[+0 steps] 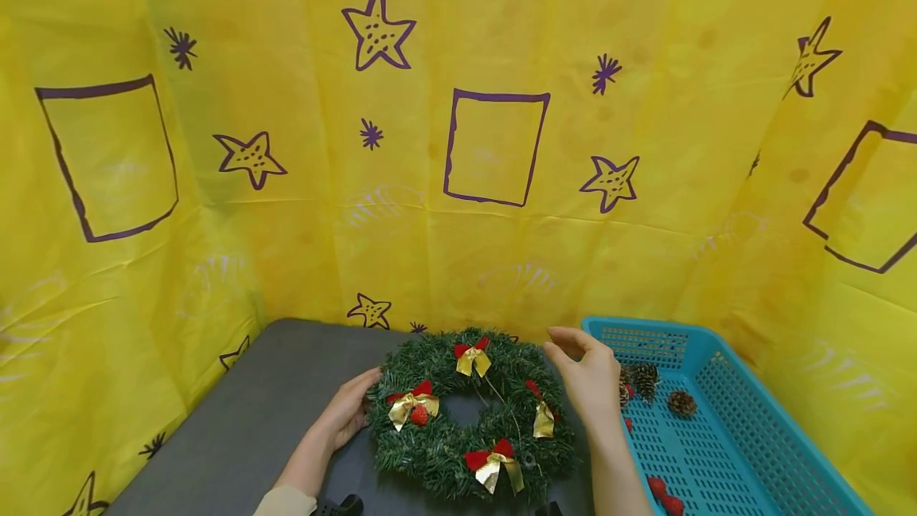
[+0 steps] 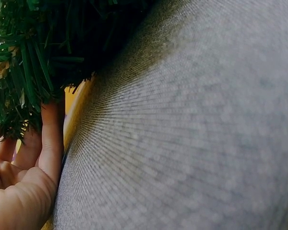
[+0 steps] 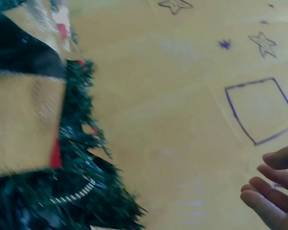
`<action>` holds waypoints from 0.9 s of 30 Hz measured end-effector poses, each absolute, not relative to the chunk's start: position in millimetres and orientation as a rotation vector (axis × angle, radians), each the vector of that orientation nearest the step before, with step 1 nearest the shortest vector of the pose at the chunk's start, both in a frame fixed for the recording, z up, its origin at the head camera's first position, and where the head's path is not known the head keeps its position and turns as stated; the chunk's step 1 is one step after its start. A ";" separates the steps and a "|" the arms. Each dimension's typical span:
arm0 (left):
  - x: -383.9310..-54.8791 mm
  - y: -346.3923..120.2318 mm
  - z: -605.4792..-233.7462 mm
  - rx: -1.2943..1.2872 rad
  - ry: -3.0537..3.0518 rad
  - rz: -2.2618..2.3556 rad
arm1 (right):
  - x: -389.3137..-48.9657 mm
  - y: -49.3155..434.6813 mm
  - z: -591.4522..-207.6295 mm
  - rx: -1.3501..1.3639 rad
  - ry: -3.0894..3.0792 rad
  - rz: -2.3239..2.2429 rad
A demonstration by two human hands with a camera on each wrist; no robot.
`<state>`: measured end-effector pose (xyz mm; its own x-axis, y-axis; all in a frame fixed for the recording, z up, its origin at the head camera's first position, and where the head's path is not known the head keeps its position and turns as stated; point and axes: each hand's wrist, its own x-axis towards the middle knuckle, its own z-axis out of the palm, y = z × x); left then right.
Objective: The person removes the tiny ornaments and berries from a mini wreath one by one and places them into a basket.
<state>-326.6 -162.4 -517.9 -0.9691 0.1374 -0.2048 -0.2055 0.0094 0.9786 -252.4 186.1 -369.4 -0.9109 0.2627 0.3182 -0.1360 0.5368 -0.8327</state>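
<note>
A green Christmas wreath (image 1: 469, 456) lies on the dark table, set with red and gold bows (image 1: 496, 464). A small red strawberry-like piece (image 1: 419, 416) sits at its left bow. My left hand (image 1: 347, 410) holds the wreath's left outer edge, its fingertips partly hidden among the needles in the left wrist view. At the wreath's upper right, my right hand (image 1: 589, 377) is raised beside the basket, fingers loosely bent. Nothing shows between its fingers (image 3: 271, 199) in the right wrist view, where the wreath (image 3: 81, 124) stands apart from them.
A blue plastic basket (image 1: 759, 412) stands on the right, holding pine cones (image 1: 682, 403) and red strawberry-like pieces (image 1: 666, 496). The dark tabletop (image 1: 236, 420) extends to the left. Yellow cloth (image 1: 308, 261) with purple drawings surrounds the table.
</note>
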 end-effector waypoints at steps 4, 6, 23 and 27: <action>-326.2 -162.4 -516.5 -0.070 2.034 2.067 | -256.9 169.2 -374.4 -0.021 -2.364 1.379; -325.8 -162.3 -516.2 -0.080 2.026 2.077 | -259.0 160.9 -376.3 0.008 -2.365 1.403; -325.8 -161.3 -517.6 -0.075 2.020 2.072 | -280.3 103.3 -414.3 0.282 -2.484 1.688; -326.1 -161.1 -516.1 -0.075 2.026 2.067 | -283.2 93.6 -421.6 0.329 -2.509 1.723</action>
<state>-326.1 -161.1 -516.1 -0.9686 0.1383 -0.2065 -0.2092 -0.0054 0.9779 -283.2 93.6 -421.6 -0.9738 -0.1306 0.1862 -0.2206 0.3446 -0.9125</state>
